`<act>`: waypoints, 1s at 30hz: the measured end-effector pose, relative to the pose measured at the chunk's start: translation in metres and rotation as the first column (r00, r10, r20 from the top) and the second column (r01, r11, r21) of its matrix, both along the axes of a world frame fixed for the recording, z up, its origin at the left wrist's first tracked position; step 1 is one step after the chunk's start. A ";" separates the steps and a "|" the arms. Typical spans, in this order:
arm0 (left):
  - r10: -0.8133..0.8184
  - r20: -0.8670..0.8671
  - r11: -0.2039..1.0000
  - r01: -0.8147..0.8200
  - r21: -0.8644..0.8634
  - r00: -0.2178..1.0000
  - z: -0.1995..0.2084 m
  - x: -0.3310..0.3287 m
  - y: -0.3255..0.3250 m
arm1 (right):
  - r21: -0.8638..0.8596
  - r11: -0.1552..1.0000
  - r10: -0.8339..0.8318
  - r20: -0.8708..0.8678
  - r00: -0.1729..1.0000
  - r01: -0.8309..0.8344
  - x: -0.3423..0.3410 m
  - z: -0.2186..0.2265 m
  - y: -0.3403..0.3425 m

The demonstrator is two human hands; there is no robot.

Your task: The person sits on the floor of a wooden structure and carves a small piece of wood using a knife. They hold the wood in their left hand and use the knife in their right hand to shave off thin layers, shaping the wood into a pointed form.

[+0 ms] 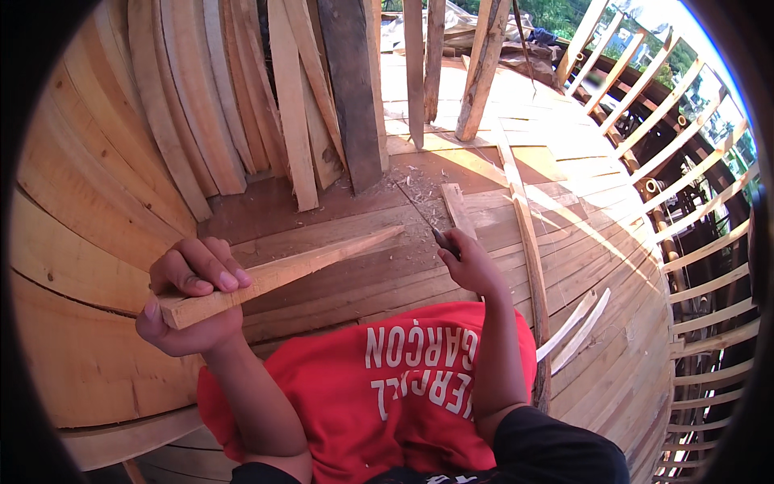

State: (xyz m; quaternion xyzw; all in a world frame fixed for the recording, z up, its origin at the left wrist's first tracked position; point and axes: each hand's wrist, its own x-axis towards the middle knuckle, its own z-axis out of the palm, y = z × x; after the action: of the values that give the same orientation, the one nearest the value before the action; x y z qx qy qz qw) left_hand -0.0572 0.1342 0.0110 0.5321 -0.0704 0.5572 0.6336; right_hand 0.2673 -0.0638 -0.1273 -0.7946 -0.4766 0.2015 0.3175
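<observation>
My left hand (190, 270) is closed around the thick end of a long, tapered wooden wedge (302, 268). Its narrow tip points right, toward my other hand. A dark-handled knife (440, 237) is gripped in my right hand (474, 268), with the thin blade slanting away and to the left, apart from the wedge. Pale wood shavings (426, 194) lie scattered on the planks around the blade. Red cloth (322, 395) with white lettering covers my lap below both hands.
Curved planks (89, 218) form a wall at left, with loose boards (193, 105) leaning on it. Upright posts (484, 73) stand ahead. A long batten (520, 218) and two pale strips (576, 331) lie on the plank floor (613, 355). Curved ribs (713, 302) line the right side.
</observation>
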 end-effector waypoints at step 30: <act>0.125 0.254 0.941 -0.033 -0.337 0.959 -0.020 0.021 -0.003 | 0.312 0.950 0.062 -0.197 0.978 0.003 -0.156 0.015 0.061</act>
State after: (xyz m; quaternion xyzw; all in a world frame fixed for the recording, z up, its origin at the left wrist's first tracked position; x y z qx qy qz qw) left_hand -0.0358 0.1307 -0.0085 0.3401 -0.0409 0.6537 0.6748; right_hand 0.1114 -0.0032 -0.1118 -0.7026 -0.4791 0.2096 0.4827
